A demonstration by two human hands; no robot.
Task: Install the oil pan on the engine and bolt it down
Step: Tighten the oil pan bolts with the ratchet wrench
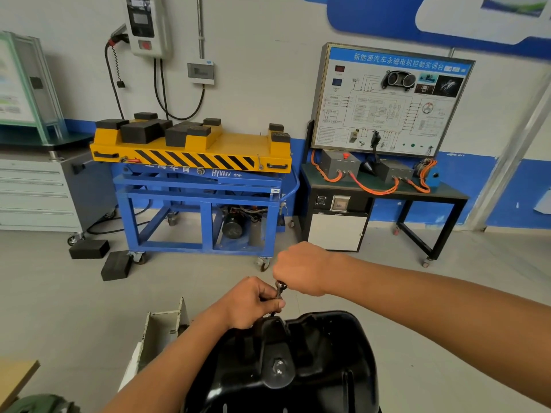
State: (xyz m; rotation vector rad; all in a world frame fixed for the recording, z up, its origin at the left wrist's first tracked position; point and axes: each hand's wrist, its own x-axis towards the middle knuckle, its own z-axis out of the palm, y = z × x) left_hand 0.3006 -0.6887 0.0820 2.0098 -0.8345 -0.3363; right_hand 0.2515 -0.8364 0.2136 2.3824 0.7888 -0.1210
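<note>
A glossy black oil pan (316, 362) fills the bottom centre, its sump facing up with a drain plug (279, 366) on a raised boss. At the pan's far edge a slim metal driver tool (279, 290) stands nearly upright. My right hand (301, 268) grips the tool's handle from above. My left hand (253, 304) pinches the shaft lower down, just over the pan's rim. The tool's tip and any bolt under it are hidden by my left fingers. The engine beneath the pan is out of sight.
A white open box (162, 329) sits left of the pan. Across the grey floor stand a blue and yellow lift cart (196, 174), a training bench with orange cables (384, 180), a grey drawer cabinet (35, 189) and black rubber blocks (89, 248).
</note>
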